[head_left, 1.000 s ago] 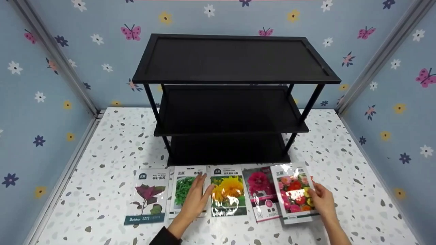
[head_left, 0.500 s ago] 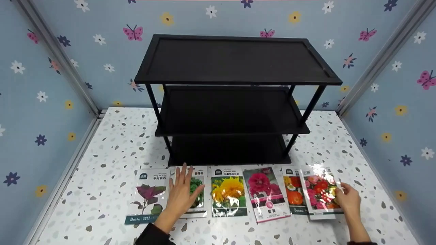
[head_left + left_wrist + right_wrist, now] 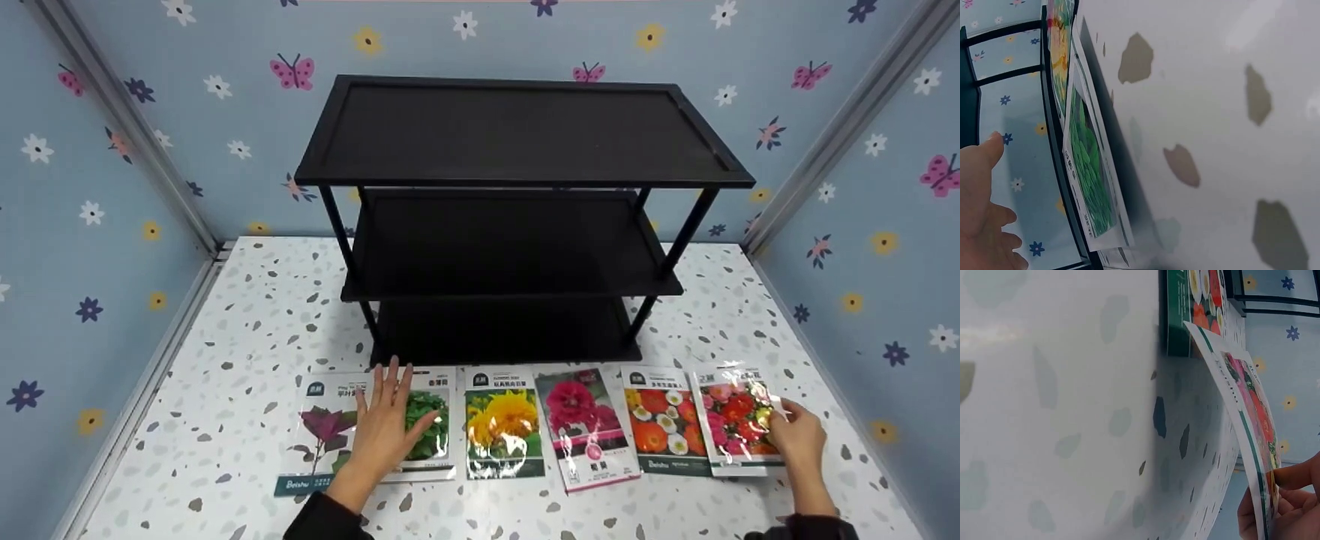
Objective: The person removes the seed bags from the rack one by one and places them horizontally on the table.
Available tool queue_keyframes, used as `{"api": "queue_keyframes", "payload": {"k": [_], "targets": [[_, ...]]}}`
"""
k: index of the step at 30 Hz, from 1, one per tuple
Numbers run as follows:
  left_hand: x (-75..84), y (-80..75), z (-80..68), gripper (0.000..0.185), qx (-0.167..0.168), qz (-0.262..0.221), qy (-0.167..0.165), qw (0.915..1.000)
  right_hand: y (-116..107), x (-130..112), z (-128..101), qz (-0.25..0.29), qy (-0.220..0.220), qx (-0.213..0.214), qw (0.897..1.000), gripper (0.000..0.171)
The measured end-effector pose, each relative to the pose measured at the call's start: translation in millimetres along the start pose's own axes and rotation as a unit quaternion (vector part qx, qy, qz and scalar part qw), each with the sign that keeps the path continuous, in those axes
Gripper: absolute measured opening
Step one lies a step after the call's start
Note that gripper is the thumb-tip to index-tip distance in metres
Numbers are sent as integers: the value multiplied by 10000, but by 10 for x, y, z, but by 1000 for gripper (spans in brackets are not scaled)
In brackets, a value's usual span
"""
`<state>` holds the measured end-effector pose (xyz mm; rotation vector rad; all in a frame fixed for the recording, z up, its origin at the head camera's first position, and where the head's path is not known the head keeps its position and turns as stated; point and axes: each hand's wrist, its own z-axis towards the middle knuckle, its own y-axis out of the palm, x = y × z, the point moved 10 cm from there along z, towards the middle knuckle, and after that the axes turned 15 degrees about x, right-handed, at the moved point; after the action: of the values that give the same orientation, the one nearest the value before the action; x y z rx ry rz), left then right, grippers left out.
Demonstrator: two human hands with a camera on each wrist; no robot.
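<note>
Six seed packets lie in a row on the speckled table in front of a black three-tier shelf. My left hand is flat with fingers spread over the purple-leaf packet and the green-leaf packet; I cannot tell whether it touches them. In the left wrist view the green-leaf packet lies beside the palm. My right hand pinches the right edge of the mixed-flower packet at the row's right end. In the right wrist view that packet is tilted up off the table, with my fingers on its edge.
Between the hands lie a yellow-flower packet, a magenta-flower packet and an orange-flower packet. Blue walls with flowers and butterflies enclose the table on three sides. Bare table shows left and right of the shelf.
My right hand carried the mixed-flower packet rightward, uncovering the orange-flower packet, to the row's right end. My left hand slid left from the green and yellow packets toward the purple-leaf one.
</note>
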<state>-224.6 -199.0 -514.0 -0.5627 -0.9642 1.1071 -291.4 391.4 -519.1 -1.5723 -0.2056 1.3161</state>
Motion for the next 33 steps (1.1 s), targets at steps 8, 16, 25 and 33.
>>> {"api": "queue_keyframes", "payload": {"k": [8, 16, 25, 33], "targets": [[21, -19, 27, 78, 105, -45, 148, 9998, -9, 115, 111, -292, -189, -23, 9994, 46], [41, -13, 30, 77, 78, -120, 156, 9998, 48, 173, 132, -579, -232, 94, 9980, 40], [51, 34, 2, 77, -6, -70, 147, 9999, 30, 188, 112, -692, -500, 519, 9950, 37], [38, 31, -49, 77, 42, 5, 135, 9999, 152, -391, -244, -304, -1792, 877, 9794, 40]]}}
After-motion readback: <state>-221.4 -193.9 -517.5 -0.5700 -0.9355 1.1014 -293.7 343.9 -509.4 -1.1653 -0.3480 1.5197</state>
